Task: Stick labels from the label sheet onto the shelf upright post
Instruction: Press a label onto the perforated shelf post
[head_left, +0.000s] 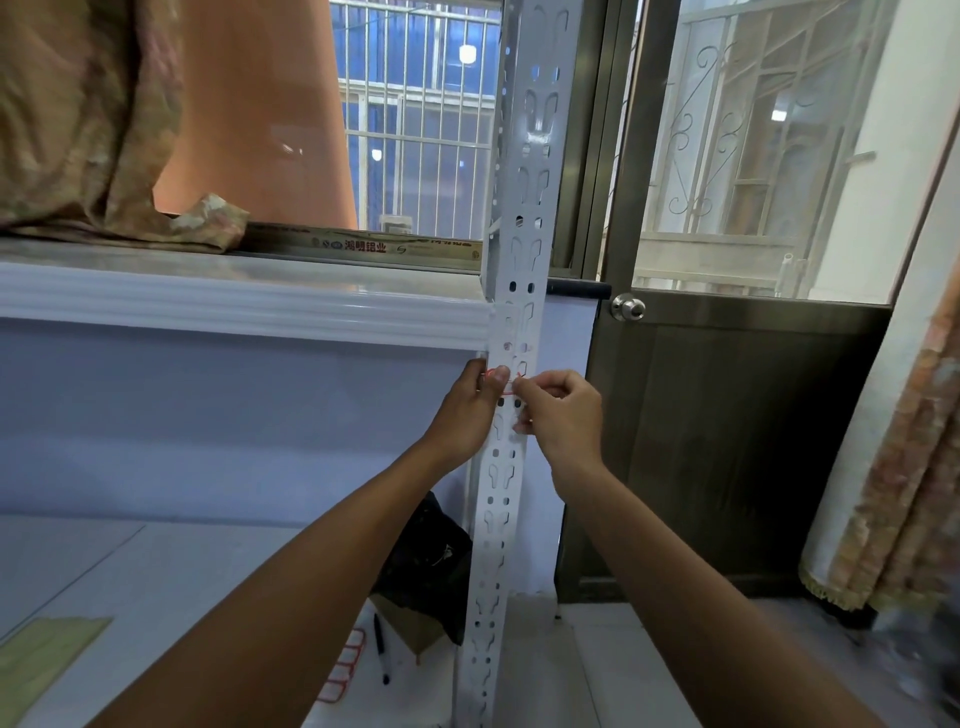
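Observation:
A white perforated shelf upright post (524, 218) stands upright in the middle of the view, running from the floor past the window sill. A small white label with a red border (508, 387) lies across the post at hand height. My left hand (470, 410) grips the post's left edge, its thumb pressing the label's left end. My right hand (558, 415) pinches the label's right end against the post. The label sheet (343, 667), white with red-bordered labels, lies on the floor at the post's foot, partly hidden by my left arm.
A black marker (381, 647) lies on the floor beside the sheet. A black bag on a cardboard piece (431, 566) sits behind the post. A dark door with a round knob (627, 307) stands right of the post. A curtain (904, 467) hangs at the far right.

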